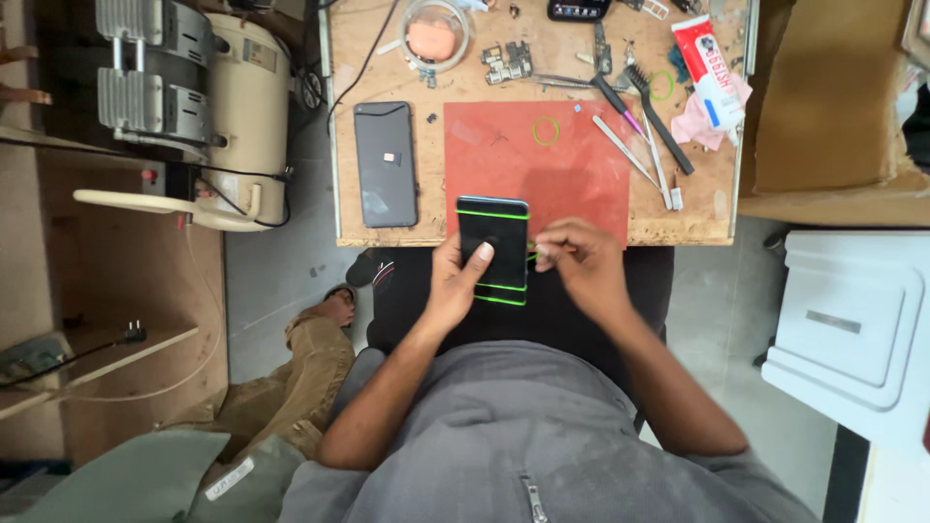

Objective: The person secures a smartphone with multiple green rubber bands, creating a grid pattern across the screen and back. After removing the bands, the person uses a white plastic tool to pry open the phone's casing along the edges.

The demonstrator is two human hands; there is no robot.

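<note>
Your left hand (pixel 453 281) grips the dark smartphone (pixel 493 247) at the tabletop (pixel 387 237) edge. Two green rubber bands already cross it; your right hand (pixel 578 260) pinches another at its side, not yet seated. A spare band (pixel 546 131) lies on the red mat (pixel 581 184).

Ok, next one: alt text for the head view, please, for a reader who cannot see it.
Seen from above, a seated person's left hand holds a dark phone wrapped in green rubber bands, while the right hand pinches a band at its edge. Ahead, a small wooden workbench carries a red mat, a second phone and scattered tools.
</note>
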